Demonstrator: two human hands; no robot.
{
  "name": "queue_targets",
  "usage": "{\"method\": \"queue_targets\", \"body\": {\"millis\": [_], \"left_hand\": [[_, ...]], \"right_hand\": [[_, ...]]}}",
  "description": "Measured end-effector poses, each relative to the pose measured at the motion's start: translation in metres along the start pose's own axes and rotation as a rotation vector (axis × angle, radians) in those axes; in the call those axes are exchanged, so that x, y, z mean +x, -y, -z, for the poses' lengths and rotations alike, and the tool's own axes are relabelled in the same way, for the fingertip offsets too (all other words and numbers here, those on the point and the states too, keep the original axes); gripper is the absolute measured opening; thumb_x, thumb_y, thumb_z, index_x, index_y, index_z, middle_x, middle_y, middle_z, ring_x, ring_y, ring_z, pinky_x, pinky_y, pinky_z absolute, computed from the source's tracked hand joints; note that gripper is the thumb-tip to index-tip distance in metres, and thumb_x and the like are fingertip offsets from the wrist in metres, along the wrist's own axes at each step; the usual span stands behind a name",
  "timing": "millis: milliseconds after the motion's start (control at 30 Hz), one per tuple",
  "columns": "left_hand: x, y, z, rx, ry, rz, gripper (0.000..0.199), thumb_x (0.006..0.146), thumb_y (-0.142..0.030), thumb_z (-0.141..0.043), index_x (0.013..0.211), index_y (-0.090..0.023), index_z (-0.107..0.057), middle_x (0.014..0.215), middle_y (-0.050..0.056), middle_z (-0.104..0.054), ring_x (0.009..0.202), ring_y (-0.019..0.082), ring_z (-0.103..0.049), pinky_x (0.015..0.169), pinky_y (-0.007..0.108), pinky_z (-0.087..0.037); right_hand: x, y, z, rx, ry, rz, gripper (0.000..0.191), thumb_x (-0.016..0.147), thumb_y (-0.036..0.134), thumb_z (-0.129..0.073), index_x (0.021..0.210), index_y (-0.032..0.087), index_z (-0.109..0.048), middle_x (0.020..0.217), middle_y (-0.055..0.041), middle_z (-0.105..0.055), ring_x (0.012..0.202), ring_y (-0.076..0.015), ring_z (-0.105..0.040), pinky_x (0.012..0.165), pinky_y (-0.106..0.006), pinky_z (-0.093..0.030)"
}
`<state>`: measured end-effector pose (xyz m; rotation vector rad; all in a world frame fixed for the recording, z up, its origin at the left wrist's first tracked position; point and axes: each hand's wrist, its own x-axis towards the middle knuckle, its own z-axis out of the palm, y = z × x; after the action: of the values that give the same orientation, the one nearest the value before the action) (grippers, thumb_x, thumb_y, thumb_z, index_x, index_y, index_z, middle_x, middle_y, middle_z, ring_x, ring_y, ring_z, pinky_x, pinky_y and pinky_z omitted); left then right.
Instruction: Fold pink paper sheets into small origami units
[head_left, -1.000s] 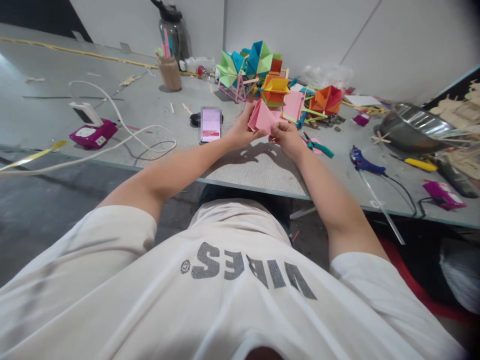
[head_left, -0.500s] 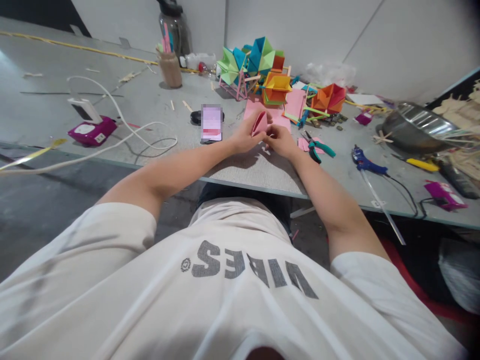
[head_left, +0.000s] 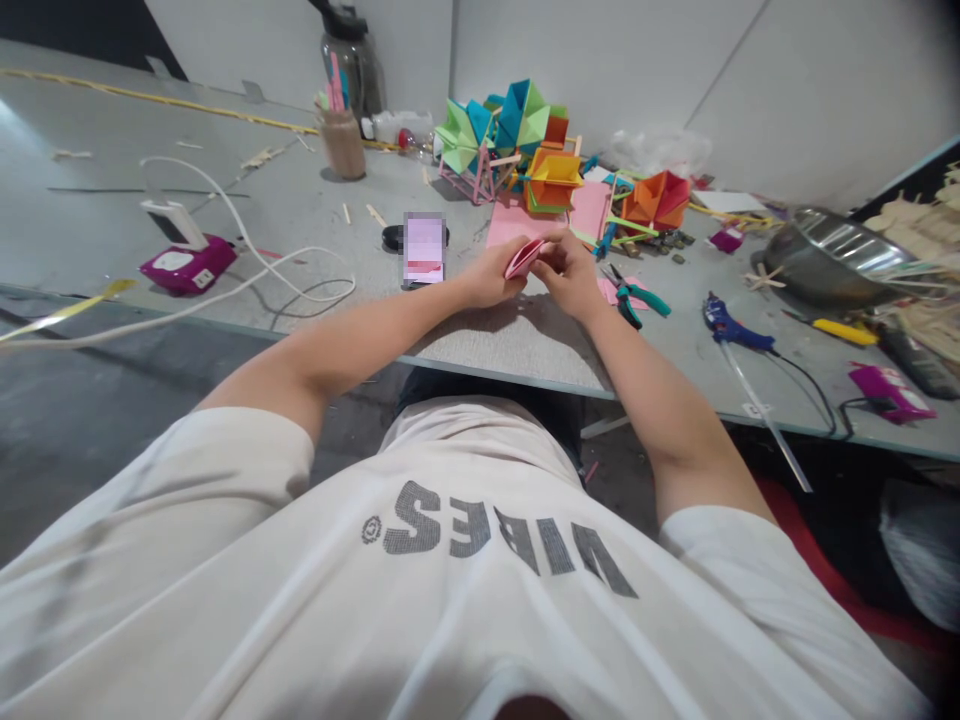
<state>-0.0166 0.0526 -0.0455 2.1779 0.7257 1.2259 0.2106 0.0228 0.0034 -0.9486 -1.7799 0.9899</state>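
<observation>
1. The grey table (head_left: 517, 345) runs below and to both sides of the hands; a pale wall (head_left: 585, 50) stands beyond them, and a dark floor (head_left: 349, 430) shows on the near side of the table.
2. Two hands, close together: the left hand (head_left: 495, 275) is clamped on one piece of folded pink paper (head_left: 522, 261), just above the table. The right hand (head_left: 566, 272) has its fingers bent against the paper's right end; whether they pinch it, I cannot tell.
3. One phone (head_left: 424, 248), left of the left hand, and one white cable (head_left: 247, 225) farther left.
4. Three purple boxes: one well left of the left hand (head_left: 187, 268), two right of the right hand, a small one (head_left: 726, 238) and a larger one (head_left: 891, 392).
5. One cup of sticks (head_left: 343, 150) and one dark jug (head_left: 356, 75), both beyond and left of the left hand.
6. One pile of coloured paper shapes (head_left: 553, 180), just beyond both hands; overlap prevents a full count.
7. One pair of pliers (head_left: 649, 298), near the right hand on its right side; farther right, one blue glue gun (head_left: 739, 328), one yellow-handled tool (head_left: 847, 331) and one metal bowl (head_left: 817, 262).
</observation>
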Motion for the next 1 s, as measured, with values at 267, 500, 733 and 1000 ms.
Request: {"method": "queue_targets", "body": {"millis": [267,500,733,1000], "left_hand": [[-0.001,-0.017,0.002,-0.091,0.065,0.035,0.061,0.073,-0.026,-0.095,0.132,-0.027,-0.08,0.12,0.01,-0.09,0.116,0.033,-0.086,0.11,0.046,-0.069],[-0.003,-0.009,0.002,-0.191,0.129,0.012,0.082,0.076,-0.055,-0.114,0.142,-0.023,-0.078,0.132,0.016,-0.093,0.118,0.036,-0.091,0.107,0.046,-0.072],[-0.002,-0.008,0.003,-0.167,0.13,0.015,0.061,0.08,-0.052,-0.111,0.126,-0.025,-0.079,0.113,0.01,-0.09,0.108,0.032,-0.087,0.104,0.046,-0.071],[-0.003,-0.014,0.004,-0.144,0.168,0.122,0.03,0.08,-0.033,-0.095,0.105,-0.025,-0.079,0.101,0.006,-0.082,0.097,0.029,-0.08,0.099,0.046,-0.067]], "right_hand": [[0.001,-0.002,0.003,-0.18,-0.113,0.15,0.079,0.077,0.101,-0.113,0.11,0.035,-0.084,0.099,-0.0059,-0.064,0.098,-0.0334,-0.066,0.093,-0.052,-0.069],[0.001,-0.004,0.002,-0.134,-0.084,0.179,0.075,0.082,0.097,-0.113,0.113,0.033,-0.088,0.121,-0.012,-0.073,0.121,-0.0373,-0.072,0.093,-0.048,-0.071],[-0.001,0.006,-0.001,-0.188,-0.118,0.154,0.073,0.082,0.095,-0.113,0.106,0.033,-0.083,0.113,-0.0089,-0.072,0.11,-0.0341,-0.071,0.091,-0.047,-0.068],[0.009,-0.014,0.003,-0.075,-0.071,0.137,0.078,0.081,0.103,-0.109,0.101,0.033,-0.081,0.101,-0.0051,-0.071,0.091,-0.028,-0.069,0.09,-0.049,-0.072]]}}
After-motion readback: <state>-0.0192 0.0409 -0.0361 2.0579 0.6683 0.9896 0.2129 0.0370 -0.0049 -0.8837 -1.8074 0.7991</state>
